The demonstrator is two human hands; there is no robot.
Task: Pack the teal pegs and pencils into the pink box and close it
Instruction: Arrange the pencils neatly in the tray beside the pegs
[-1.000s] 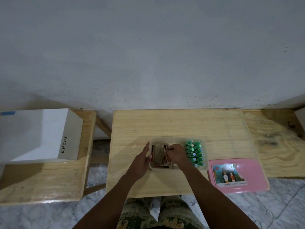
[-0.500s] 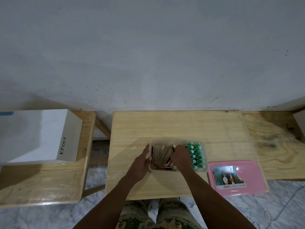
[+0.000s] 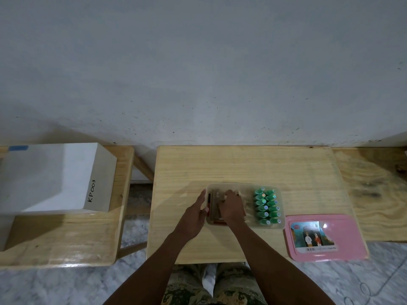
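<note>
Head view: steadies pink box (image 3: 244,185) at its left wall with straight-fingered left hand (image 3: 195,215); covers pencils (image 3: 212,205) inside with right hand (image 3: 232,208), grip impossible to tell. Teal pegs (image 3: 267,205) packed just right. Pink lid (image 3: 350,236) right of both hands, lengthwise across the table (image 3: 242,164), nearer the right.

Camouflage-patterned trousers (image 3: 239,285), green-brown, worn on both legs, seen at 6 o'clock. White patch (image 3: 208,280) glimpsed between knees, unidentified. Left hand (image 3: 193,219), right hand (image 3: 232,209), forearms (image 3: 275,260) shown bare.
</note>
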